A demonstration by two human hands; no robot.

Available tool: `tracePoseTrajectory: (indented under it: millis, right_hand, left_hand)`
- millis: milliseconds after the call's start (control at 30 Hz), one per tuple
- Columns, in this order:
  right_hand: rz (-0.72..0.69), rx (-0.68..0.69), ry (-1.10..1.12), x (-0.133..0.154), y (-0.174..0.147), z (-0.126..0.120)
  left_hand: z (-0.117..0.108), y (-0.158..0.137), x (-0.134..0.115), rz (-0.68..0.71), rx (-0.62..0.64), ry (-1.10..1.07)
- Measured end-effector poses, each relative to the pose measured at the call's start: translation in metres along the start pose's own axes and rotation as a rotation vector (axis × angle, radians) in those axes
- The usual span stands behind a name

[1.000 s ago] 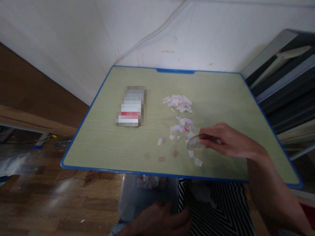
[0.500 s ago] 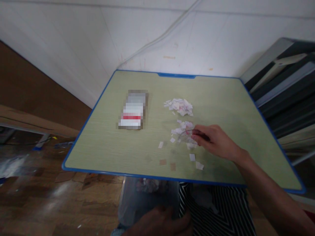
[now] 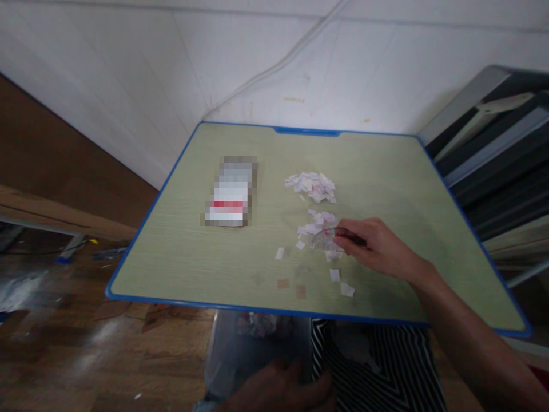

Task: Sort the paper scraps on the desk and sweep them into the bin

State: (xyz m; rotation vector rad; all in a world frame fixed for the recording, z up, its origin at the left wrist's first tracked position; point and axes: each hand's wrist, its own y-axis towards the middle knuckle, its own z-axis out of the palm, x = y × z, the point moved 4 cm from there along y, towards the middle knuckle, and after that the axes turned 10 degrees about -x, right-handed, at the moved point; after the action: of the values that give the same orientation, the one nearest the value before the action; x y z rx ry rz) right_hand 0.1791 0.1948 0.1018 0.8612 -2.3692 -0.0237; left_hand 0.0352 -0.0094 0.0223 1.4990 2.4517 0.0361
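My right hand (image 3: 372,247) is closed on a clear, curved plastic piece that looks like a protractor (image 3: 322,238). Its rounded edge lies over a small pile of paper scraps (image 3: 322,219). Behind this sits a larger heap of white and pinkish paper scraps (image 3: 312,186). Several loose paper pieces (image 3: 334,275) lie nearer the table's front edge. Low in the view, my left hand (image 3: 281,386) is below the table, by a clear plastic bin (image 3: 223,355). Shadow hides its fingers too much to tell what they hold, if anything.
The blue-edged, pale green table (image 3: 171,257) stands against a white wall. On its left side lies a blurred-out white rectangular item (image 3: 229,191) with a red band. Folded grey furniture (image 3: 497,126) leans at the right. Crumpled scraps (image 3: 257,324) show inside the bin.
Hardly anything differs. The view has shifted very slightly, and the protractor shows more sharply in my right hand, which stays over the same small pile.
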Motion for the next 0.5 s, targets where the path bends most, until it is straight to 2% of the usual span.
tracePoseTrajectory:
  millis: [133, 233, 300, 433, 500]
  right_hand:
    - [0.004, -0.017, -0.02, -0.001, 0.001, 0.002]
    - [0.001, 0.027, -0.031, 0.0, 0.001, 0.005]
    - [-0.013, 0.083, -0.023, 0.002, -0.001, 0.004]
    - [-0.057, 0.276, 0.016, 0.006, -0.006, -0.002]
    - [-0.056, 0.298, 0.056, 0.007, -0.007, -0.005]
  left_hand:
    - [-0.001, 0.0, 0.0, -0.011, -0.017, -0.016]
    - [-0.005, 0.003, 0.001, 0.011, -0.032, -0.011]
    - [-0.007, 0.004, 0.002, 0.015, -0.022, -0.014]
    - [-0.007, 0.005, 0.003, 0.011, 0.014, -0.032]
    - [-0.007, 0.005, 0.003, 0.008, 0.006, -0.029]
